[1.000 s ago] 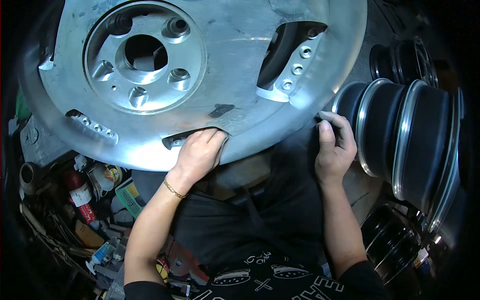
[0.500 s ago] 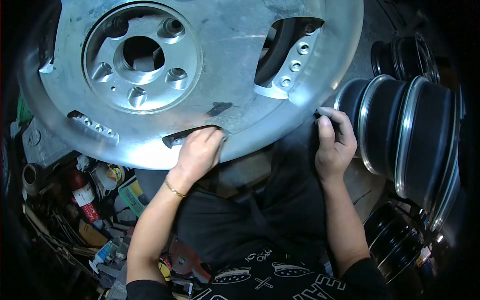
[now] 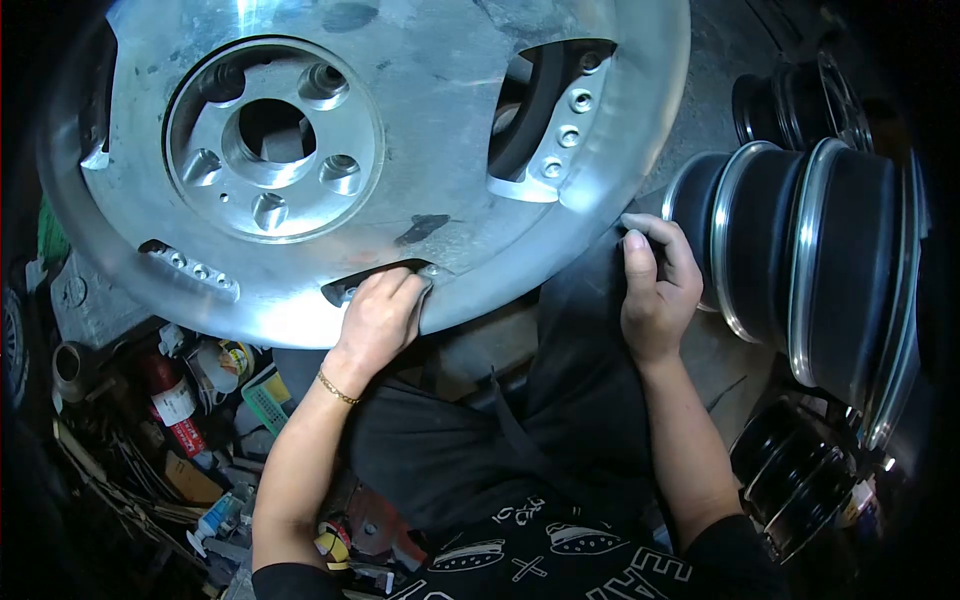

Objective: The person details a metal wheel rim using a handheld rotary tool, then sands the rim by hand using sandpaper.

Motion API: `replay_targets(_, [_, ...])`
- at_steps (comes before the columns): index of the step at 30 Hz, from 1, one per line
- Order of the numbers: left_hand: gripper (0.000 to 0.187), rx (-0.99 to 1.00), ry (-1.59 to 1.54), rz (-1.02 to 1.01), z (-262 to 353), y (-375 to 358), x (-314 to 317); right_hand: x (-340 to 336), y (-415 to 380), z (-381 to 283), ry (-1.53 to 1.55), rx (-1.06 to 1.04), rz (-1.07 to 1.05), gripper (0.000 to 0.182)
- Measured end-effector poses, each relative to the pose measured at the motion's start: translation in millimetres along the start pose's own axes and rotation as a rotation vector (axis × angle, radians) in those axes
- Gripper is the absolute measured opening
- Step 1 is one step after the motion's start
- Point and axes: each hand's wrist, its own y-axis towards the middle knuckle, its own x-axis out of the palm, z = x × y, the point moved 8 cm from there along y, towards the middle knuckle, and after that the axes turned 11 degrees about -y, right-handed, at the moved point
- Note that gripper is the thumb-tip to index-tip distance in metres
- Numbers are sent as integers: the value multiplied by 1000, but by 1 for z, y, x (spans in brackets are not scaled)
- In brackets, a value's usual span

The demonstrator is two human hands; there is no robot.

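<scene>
A large bare-metal wheel (image 3: 420, 100) with a recessed, bolt-holed hub fills the upper left, its face towards me. My left hand (image 3: 380, 315) is closed at the wheel's lower slot (image 3: 338, 292). Past its fingers shows the edge of a thin grey piece (image 3: 424, 292), which looks like an abrasive sheet. My right hand (image 3: 660, 290) has its fingers curled, thumb near forefinger, with the fingertips at the wheel's lower right edge. What lies between those fingertips, if anything, cannot be made out.
Black wheel barrels with shiny rims (image 3: 800, 250) stand close to my right hand. Another dark wheel (image 3: 795, 480) lies lower right. At the left are a red canister (image 3: 175, 400), a green tray (image 3: 266, 400) and cluttered tools. My dark-trousered legs (image 3: 440, 430) are below the wheel.
The wheel appears slightly lower and further left in view. My left hand has shifted slightly down and left along the slot's edge. My right hand stays beside the wheel's edge.
</scene>
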Motion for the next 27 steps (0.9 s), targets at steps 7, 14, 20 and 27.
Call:
replay_targets(7, [17,-29,-24,32,6,8,1,0,1,-2,-24,-2,-7,17])
replay_targets(14, [17,-50,-53,66,9,12,2,3,2,1,8,-23,4,17])
replay_targets(20, [15,-44,3,47,1,0,-4,-2,2,5,-9,10,1,16])
replay_targets(27, [16,-71,9,29,-2,-3,-5,-1,2,4,-17,-31,9,17])
